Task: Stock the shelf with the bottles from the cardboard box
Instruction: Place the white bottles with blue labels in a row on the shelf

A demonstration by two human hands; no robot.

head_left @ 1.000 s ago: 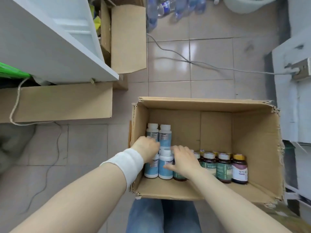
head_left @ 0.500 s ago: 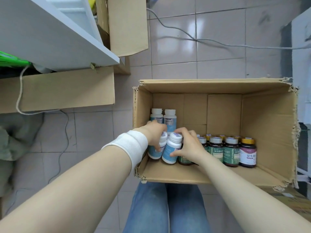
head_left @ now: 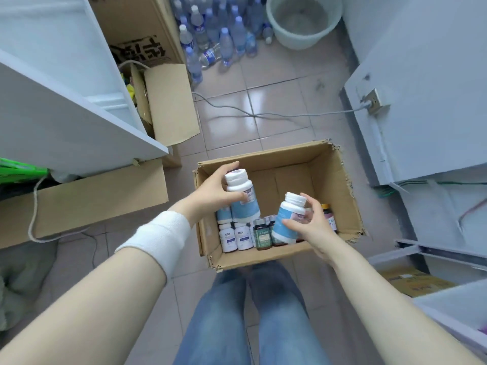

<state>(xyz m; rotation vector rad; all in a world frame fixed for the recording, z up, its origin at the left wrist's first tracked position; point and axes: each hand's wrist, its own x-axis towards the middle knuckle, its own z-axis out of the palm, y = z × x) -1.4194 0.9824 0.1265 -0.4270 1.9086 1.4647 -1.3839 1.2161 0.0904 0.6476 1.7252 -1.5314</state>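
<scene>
Our left hand (head_left: 212, 192) gripped one blue-labelled bottle (head_left: 241, 198), our right hand (head_left: 309, 229) a second bottle (head_left: 286, 221), both above the cardboard box (head_left: 340, 185) at twelve o'clock. Tilted in our fingertips, it could slip before reaching the shelf (head_left: 66, 122) at ten o'clock.

A person is holding two bottles over a cardboard box (head_left: 340, 185), which is sitting on the floor just ahead of their legs (head_left: 218, 320). The left hand (head_left: 210, 191) is gripping the first bottle (head_left: 241, 196) above the box's left wall, while the right hand (head_left: 308, 227) is gripping the second bottle (head_left: 286, 219) above the box's near wall. Inside, more bottles (head_left: 237, 237) are standing along the near wall, starting at the near left corner. A shelf unit (head_left: 66, 114) is standing left of the box, with a flat carton (head_left: 92, 198) lying beneath it and an open carton (head_left: 168, 106) sitting behind. Water bottles (head_left: 218, 35) and a bucket (head_left: 303, 19) are crowding the floor's far edge, and a cable (head_left: 263, 115) is lying between them and the box.
</scene>
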